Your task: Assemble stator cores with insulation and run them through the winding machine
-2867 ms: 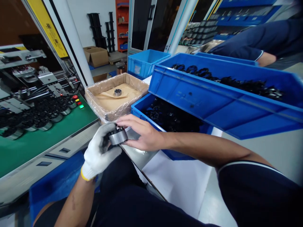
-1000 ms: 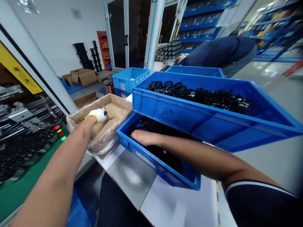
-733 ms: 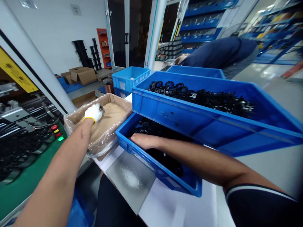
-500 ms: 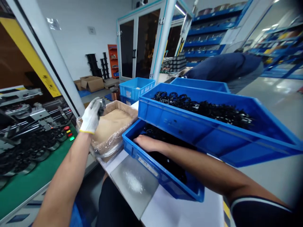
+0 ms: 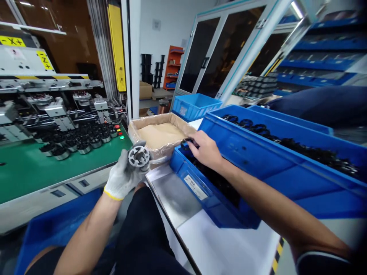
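Note:
My left hand point(image 5: 126, 173), in a white glove with a yellow cuff, grips a round metal motor stator point(image 5: 139, 156), its slotted end facing me. The bare right hand point(image 5: 205, 148) pinches a black plastic ring point(image 5: 187, 143) above the near-left end of a small blue bin point(image 5: 183, 164). Dark parts lie inside that bin, partly hidden by my right forearm. Left of the right hand stands a plastic-lined carton point(image 5: 160, 152) with a tan surface inside.
A large blue bin point(image 5: 243, 149) of black rings overhangs the small one. On the left, several stators with black parts point(image 5: 83, 139) stand on a green machine table point(image 5: 23, 172). A light blue crate point(image 5: 197, 103) sits behind the carton. Someone's dark-clothed body point(image 5: 312, 107) is at right.
My right hand has risen out of the small bin with a black ring. My left hand has come nearer, from beside the carton, with the stator turned end-on. The view has swung left.

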Available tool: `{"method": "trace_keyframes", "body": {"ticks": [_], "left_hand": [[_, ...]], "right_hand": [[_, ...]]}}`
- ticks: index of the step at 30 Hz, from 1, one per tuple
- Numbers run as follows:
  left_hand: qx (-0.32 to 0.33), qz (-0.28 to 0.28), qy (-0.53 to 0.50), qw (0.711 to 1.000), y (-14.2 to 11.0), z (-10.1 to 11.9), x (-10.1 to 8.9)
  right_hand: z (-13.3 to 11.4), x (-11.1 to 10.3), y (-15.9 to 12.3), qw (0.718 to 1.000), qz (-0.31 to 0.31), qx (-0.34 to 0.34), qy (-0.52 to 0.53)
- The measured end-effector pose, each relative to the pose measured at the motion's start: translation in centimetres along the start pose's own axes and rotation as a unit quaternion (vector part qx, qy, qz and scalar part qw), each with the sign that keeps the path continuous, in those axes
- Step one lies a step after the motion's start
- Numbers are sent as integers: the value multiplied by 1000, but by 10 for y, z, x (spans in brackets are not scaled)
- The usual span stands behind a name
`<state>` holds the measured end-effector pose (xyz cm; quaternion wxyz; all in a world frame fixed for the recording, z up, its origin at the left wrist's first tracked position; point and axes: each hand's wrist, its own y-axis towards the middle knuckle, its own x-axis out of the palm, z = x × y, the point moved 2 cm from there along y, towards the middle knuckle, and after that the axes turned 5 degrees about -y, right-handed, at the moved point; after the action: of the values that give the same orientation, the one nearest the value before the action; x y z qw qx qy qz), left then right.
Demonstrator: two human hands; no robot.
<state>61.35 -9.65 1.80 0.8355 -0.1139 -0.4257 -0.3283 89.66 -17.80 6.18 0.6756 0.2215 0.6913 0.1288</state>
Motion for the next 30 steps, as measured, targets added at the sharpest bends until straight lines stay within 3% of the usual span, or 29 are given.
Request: {"method": "trace_keyframes", "body": {"ticks": [1,3,4,6,9,14,22,30], "left_hand": [[5,0,14,1000,-3,1,-2],[10,-9,43,999,-7,1,-2],[8,-13,55,998,-10,-1,-1],[1,-12,72,997,-15,-9,1],[-19,-13,126,992,-23,-28,6],[12,-52,267,962,-29,-49,12],[-3,-35,323,946,-29,-37,14],[-2,-21,328,944,-25,-33,-4]], "right_hand": [[-15,-11,-1,996,70,-37,36],[-47,-29,-10,963,212,-124,115],[-62,-34,-16,941,261,-161,145],[-88,-37,-31,912,296,-219,181],[-105,-28,-49,900,282,-260,208],[-98,-16,-58,902,261,-260,225],[-97,-10,-56,903,285,-240,215],[-102,-11,-56,921,276,-219,165]]}}
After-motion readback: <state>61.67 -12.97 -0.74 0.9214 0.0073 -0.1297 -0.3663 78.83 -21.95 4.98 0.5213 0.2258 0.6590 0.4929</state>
